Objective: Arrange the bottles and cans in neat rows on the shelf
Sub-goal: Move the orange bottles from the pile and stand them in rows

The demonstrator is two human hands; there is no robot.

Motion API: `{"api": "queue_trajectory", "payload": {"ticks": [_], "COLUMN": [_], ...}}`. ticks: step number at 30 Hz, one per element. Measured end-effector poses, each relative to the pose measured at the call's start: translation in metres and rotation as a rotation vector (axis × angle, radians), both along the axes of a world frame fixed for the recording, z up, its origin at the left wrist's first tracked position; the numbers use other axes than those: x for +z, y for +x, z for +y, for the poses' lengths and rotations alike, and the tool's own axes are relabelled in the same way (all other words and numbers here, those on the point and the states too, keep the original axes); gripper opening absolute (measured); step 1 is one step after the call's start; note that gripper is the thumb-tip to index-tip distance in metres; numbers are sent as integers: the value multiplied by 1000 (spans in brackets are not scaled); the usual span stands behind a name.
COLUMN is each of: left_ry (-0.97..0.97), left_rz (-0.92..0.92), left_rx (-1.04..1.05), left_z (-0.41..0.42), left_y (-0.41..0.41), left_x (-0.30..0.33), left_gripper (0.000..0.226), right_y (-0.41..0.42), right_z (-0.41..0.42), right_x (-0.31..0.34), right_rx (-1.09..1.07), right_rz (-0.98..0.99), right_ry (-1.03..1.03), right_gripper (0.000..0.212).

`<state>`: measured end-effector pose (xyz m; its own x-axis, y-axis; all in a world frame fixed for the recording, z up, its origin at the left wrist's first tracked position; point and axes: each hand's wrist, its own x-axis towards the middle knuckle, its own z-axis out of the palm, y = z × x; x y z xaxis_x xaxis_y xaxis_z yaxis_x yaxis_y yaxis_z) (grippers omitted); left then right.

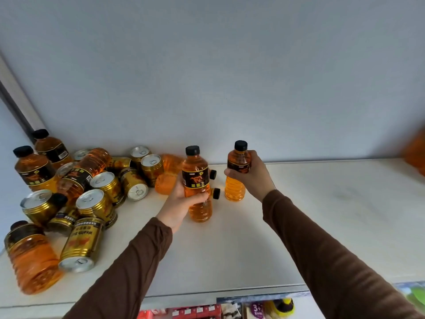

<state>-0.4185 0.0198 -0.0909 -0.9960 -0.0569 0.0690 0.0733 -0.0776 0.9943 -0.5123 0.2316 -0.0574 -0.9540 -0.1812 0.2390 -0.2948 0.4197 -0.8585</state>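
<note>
From the head camera, the left hand (178, 201) has its fingers curled round an upright orange bottle (198, 185) at about 6 o'clock from centre, while the right hand (253, 174) grips a second bottle (236, 173) at 5 o'clock, both just above or on the white shelf (322, 215). The jumbled pile of cans (101, 194) and fallen bottles lies at 8 o'clock, so sorting looks barely begun. Next, I judge, both bottles need setting upright side by side toward the back wall (230, 77), starting a row.
</note>
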Motion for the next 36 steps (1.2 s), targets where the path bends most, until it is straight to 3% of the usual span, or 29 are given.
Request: {"api": "queue_trajectory", "payload": {"ticks": [14, 22, 29, 33, 36], "left_ry": [-259, -478, -467, -467, -446], "left_rz": [25, 60, 117, 137, 153], "left_rx": [-40, 110, 39, -14, -45], "left_z": [6, 9, 28, 72, 118], "left_y": [11, 23, 17, 13, 9], "left_x": [-6, -8, -12, -7, -1], "left_gripper": [87, 72, 70, 53, 53], "right_y": [14, 18, 37, 61, 80], "right_z": [15, 4, 41, 92, 142], "right_x": [-5, -1, 1, 7, 14], "right_rx": [-24, -105, -191, -261, -326], "right_rz": [42, 69, 60, 83, 118], "right_ry": [-69, -21, -107, -149, -135], "right_gripper": [73, 65, 61, 57, 55]}}
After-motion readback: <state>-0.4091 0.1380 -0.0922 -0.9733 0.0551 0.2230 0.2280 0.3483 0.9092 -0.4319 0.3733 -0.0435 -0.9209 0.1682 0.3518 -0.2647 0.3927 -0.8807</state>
